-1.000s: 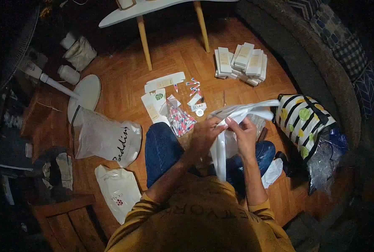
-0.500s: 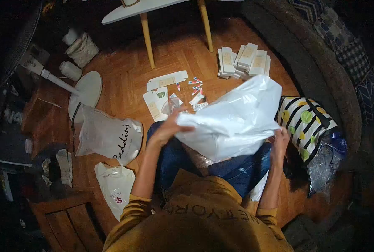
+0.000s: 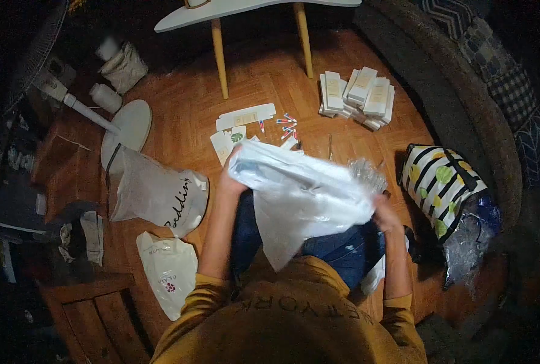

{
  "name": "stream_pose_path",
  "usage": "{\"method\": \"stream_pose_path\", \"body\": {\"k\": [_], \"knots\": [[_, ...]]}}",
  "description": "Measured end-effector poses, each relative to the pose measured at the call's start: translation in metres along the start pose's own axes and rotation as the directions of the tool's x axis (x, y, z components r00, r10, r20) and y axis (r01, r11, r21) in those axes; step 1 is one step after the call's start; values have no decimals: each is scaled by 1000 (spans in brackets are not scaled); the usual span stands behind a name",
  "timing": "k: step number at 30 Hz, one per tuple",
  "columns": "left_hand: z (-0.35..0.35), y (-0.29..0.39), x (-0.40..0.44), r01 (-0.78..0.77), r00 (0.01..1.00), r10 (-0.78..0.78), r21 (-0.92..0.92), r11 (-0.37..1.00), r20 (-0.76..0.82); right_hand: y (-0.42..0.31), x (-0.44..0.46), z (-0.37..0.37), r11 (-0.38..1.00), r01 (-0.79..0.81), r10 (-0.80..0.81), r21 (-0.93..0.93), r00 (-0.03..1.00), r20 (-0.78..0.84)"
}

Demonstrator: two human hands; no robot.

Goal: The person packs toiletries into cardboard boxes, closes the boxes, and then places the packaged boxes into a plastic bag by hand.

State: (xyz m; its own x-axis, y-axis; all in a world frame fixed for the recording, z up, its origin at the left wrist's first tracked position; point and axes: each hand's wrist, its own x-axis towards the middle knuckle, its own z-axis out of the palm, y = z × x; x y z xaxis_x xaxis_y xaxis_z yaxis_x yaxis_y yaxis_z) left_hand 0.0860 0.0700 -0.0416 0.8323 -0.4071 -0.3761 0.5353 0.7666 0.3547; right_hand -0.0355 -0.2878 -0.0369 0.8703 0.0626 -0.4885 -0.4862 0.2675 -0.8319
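Bag of white plastic (image 3: 300, 197) hangs mid-dial in the head view, above jeans-clad legs (image 3: 346, 249). At nine, the left hand (image 3: 231, 179) grasps its edge, fingers mostly hidden behind it. Between three and four, the right hand (image 3: 389, 216) meets its other end; I cannot tell whether those blurred fingers are clenched. On the floor (image 3: 270, 79): small tubes (image 3: 288, 121) toward twelve, white boxes (image 3: 362, 88) between one and two.

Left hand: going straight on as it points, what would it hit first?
Beyond the white bag it holds, the left hand would probably meet the white card with a green leaf; depth is unclear.
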Motion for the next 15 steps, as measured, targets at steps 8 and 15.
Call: {"method": "stream_pose_path", "body": {"k": [8, 15], "knots": [[25, -22, -51, -138, 974, -211, 960, -243, 87, -50, 30, 12, 644, 75, -151, 761, 988, 31], [71, -69, 28, -360, 933, 0, 933, -3, 360, -73, 21, 56, 894, -95, -48, 439, 952, 303]]}}
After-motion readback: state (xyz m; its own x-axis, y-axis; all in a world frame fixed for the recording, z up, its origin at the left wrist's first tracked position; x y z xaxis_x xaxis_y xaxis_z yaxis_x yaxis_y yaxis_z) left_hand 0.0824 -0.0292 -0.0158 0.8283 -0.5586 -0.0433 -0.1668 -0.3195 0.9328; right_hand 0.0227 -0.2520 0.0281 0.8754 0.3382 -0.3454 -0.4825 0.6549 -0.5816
